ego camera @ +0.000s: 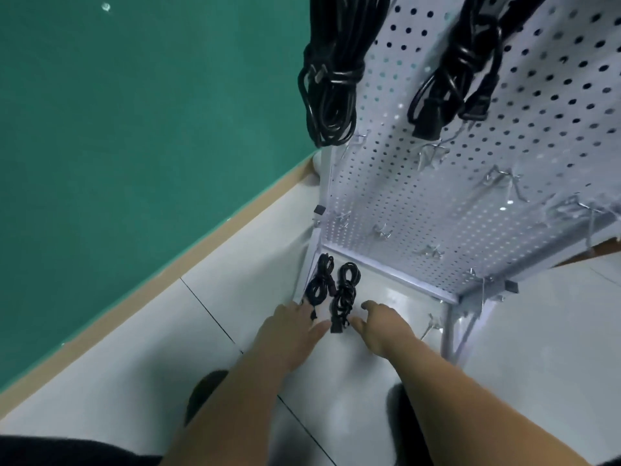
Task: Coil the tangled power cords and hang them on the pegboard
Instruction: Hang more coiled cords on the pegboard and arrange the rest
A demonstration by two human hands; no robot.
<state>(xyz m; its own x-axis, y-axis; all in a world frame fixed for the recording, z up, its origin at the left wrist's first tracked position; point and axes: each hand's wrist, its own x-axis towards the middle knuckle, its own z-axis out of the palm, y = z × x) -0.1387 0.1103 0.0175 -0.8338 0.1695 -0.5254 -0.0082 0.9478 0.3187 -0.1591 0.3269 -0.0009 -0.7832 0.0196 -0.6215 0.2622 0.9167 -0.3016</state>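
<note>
Two black power cords lie bundled on the pale floor tiles below the pegboard: a left cord [319, 282] and a right cord [346, 294]. My left hand [289, 327] reaches down with fingers spread, its fingertips touching the near end of the left cord. My right hand [379, 326] is open just right of the right cord, thumb close to its plug. The white pegboard [504, 156] stands on a frame above, and two coiled black cords hang on it, one at its left edge [331, 79] and another further right [460, 75].
Several empty metal hooks [433, 153] stick out of the pegboard's lower rows. The stand's white legs [457, 334] rise right of my right hand. A green wall [134, 129] with a tan baseboard runs along the left. My dark shoes [205, 391] are below.
</note>
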